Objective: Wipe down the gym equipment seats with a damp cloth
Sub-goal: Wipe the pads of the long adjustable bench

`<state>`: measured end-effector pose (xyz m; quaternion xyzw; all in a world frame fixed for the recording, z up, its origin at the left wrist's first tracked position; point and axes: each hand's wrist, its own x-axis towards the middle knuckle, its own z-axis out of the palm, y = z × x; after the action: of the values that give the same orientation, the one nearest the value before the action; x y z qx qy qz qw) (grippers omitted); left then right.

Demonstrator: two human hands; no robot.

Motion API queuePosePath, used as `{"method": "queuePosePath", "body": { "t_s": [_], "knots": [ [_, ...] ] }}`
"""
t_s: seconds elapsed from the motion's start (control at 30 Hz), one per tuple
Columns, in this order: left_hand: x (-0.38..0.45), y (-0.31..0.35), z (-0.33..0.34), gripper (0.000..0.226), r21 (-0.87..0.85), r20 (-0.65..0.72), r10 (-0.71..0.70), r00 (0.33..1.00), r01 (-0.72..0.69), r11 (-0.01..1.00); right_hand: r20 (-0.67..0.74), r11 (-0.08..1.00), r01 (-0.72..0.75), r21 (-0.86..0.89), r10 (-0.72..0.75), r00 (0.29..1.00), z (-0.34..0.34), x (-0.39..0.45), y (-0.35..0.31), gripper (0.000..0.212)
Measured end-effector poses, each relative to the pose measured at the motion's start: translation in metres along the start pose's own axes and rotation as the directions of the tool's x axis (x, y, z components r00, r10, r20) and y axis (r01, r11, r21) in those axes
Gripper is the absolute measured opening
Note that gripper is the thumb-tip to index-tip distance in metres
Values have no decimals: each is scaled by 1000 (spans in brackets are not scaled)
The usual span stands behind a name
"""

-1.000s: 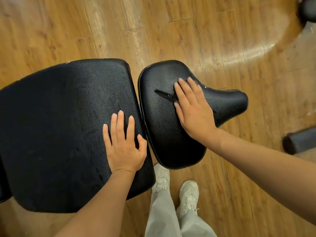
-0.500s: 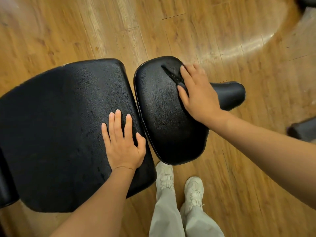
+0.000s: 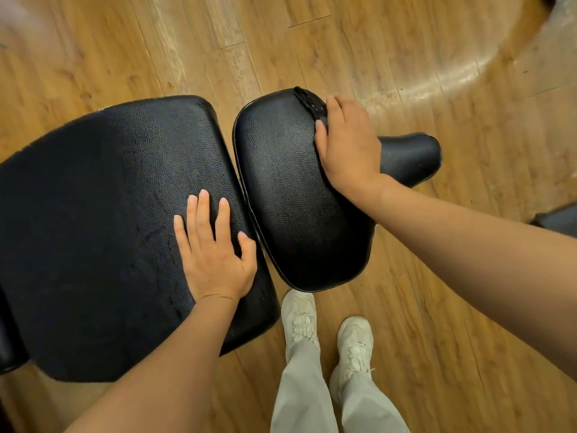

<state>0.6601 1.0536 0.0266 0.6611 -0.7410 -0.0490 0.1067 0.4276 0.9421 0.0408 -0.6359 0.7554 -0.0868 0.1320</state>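
A: Black vinyl everywhere. I see the saddle seat (image 3: 299,195) at about one o'clock from the larger pad (image 3: 109,229), a thin gap between them.

B: Where is the cloth?

A: The dark cloth (image 3: 309,100) sticks out at the seat's twelve o'clock edge, under my right hand (image 3: 348,148), whose grip lies flat and pressing on it. My left hand (image 3: 215,260) rests on the pad, fingers straight, holding nothing.

B: Progress?

A: I judge the seat mid-wipe, its nose at three o'clock left. I cannot tell whether the pad is done.
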Motion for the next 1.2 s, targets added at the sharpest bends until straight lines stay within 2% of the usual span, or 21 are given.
{"method": "queuePosePath", "body": {
  "t_s": [0.13, 0.2, 0.27, 0.43, 0.57, 0.8, 0.93, 1.07, 1.2],
  "knots": [
    [0, 0, 1, 54, -12, -13, 0, 1000, 0, 1000, -125, 980, 160, -116, -175, 977, 4, -38, 10, 49],
    [0, 0, 2, 54, -21, -18, -1, 1000, 1, 1000, -144, 954, 247, -169, -272, 952, 5, -66, 19, 46],
    [0, 0, 1, 54, -21, -19, -3, 1000, 3, 1000, -148, 941, 302, -149, -324, 935, 7, -95, 26, 45],
    [0, 0, 2, 54, -23, -21, -3, 1000, 2, 1000, -116, 933, 360, -7, -358, 926, 13, -141, 39, 43],
    [1, 0, 2, 54, -25, -25, -4, 1000, 3, 1000, -125, 906, 418, -62, -423, 898, 10, -125, 43, 43],
    [0, 0, 0, 52, -44, -38, -6, 999, 4, 999, -230, 956, 280, -92, -294, 928, 5, -77, 30, 44],
    [0, 0, -1, 52, -43, -33, -13, 999, 12, 999, -241, 948, 319, -16, -313, 919, 12, -115, 44, 43],
    [0, 0, -2, 51, -55, -34, -20, 999, 18, 998, -182, 920, 371, 128, -346, 921, 25, -172, 64, 43],
    [1, 1, -3, 51, -69, -19, -29, 999, 27, 997, -162, 886, 437, 154, -414, 896, 29, -174, 75, 43]
  ]
}}
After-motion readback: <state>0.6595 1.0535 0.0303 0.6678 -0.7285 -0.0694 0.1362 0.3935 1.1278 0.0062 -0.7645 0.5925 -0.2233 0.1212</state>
